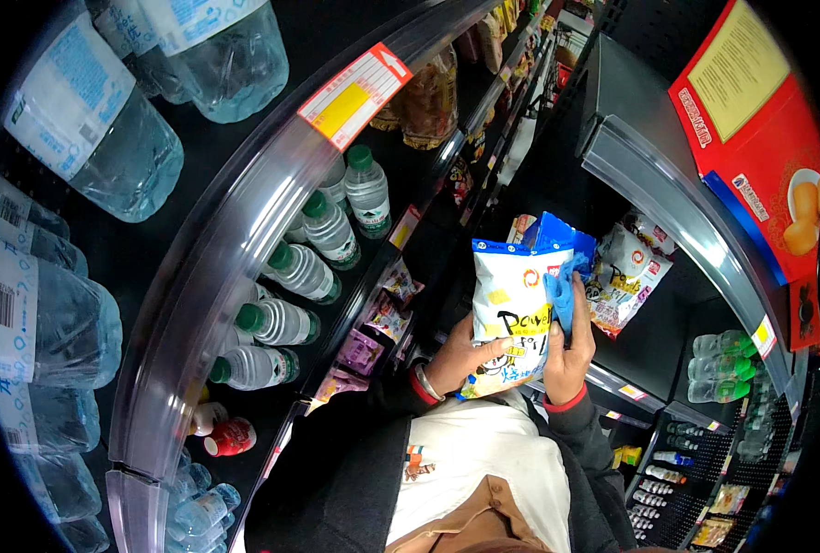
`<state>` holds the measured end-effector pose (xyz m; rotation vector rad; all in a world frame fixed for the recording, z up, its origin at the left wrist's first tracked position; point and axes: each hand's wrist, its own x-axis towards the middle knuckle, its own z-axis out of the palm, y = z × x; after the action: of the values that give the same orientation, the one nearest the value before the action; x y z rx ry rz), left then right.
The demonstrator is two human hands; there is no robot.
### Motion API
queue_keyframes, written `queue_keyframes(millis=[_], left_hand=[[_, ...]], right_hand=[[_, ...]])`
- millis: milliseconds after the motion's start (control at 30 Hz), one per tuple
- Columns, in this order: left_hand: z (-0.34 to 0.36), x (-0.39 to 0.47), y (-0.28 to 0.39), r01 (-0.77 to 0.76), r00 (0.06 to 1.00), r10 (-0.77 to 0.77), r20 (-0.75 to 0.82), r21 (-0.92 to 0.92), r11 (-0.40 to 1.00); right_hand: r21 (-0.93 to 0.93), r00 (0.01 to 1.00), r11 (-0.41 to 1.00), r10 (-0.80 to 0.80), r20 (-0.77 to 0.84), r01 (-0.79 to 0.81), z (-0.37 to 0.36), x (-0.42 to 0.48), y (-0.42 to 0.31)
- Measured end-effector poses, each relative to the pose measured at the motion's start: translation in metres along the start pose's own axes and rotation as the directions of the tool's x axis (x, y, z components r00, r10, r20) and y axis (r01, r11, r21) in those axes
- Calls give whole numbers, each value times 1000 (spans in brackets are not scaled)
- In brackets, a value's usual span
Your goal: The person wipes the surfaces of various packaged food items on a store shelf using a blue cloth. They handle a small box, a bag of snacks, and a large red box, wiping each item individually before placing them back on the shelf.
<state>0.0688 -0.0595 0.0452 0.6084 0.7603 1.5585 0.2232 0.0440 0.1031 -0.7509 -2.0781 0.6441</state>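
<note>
A white and blue snack bag (pixel 510 311) is held upright in front of my chest by both hands. My left hand (pixel 457 358) grips its lower left side, the thumb lying across the front. On the lower right side, my right hand (pixel 569 356) presses the bag with its thumb. A folded blue cloth (pixel 560 298) is also caught in that hand against the bag. Behind the held bag, blue packaging shows, and I cannot tell whether it is a separate bag. More snack bags (pixel 624 273) stand on a dark shelf just beyond.
Small water bottles with green caps (pixel 313 276) line a shelf at left, under a clear shelf edge strip (pixel 230 228). Large water bottles (pixel 71 318) fill the far left. A red carton (pixel 762 159) stands upper right. Green-capped bottles (pixel 717 366) sit at right.
</note>
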Motion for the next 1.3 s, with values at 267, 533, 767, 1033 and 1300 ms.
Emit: queue_keyframes(millis=[267,533,767,1033,1300], left_hand=[[7,5,-2,-34,999,33,-24,-8,999],[12,8,7,-226,974,221,53,318,921],[41,19,-6,-39,999,39,12,38,999],[69,28,-18,128,972,-121,203,-24,991],[91,34,-38,200,952,-159,263,-137,970]], right_hand=[[-117,991,984,-129,33,132,-7,1,-12],[-84,960,960,-255,116,266,-19,-16,-14],[-246,934,903,-321,158,352,-49,-5,-9],[-307,950,899,-302,78,311,-87,25,5],[-268,980,943,-196,32,197,-104,19,12]])
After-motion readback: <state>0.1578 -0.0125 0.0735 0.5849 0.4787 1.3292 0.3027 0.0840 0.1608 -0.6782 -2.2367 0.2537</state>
